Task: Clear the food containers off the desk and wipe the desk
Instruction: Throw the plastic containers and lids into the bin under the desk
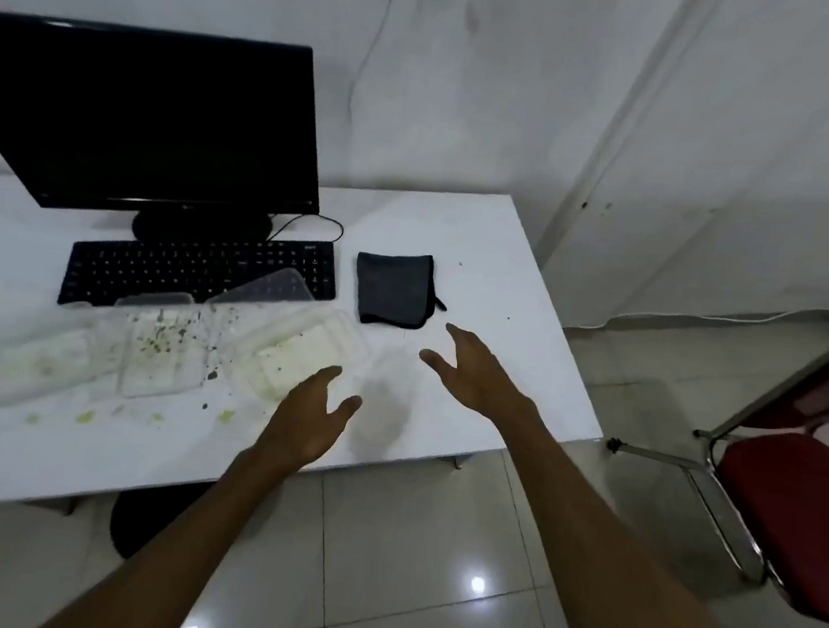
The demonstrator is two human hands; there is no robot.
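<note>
Head view: only view supplied.
Left hand (310, 418): fingers spread, empty, above the desk (509, 283) edge just beside the nearest container (302, 352); judged a reach for it.
Right hand (473, 367): fingers straight, empty, near the cloth (393, 288).
Containers: three, soiled, before the keyboard (190, 265); one lid leans on it.
Crumbs (162, 336): uncleared; wiping not begun.

White desk (487, 249); dark grey cloth (392, 288); black keyboard (175, 263); red chair (798, 512).
</note>
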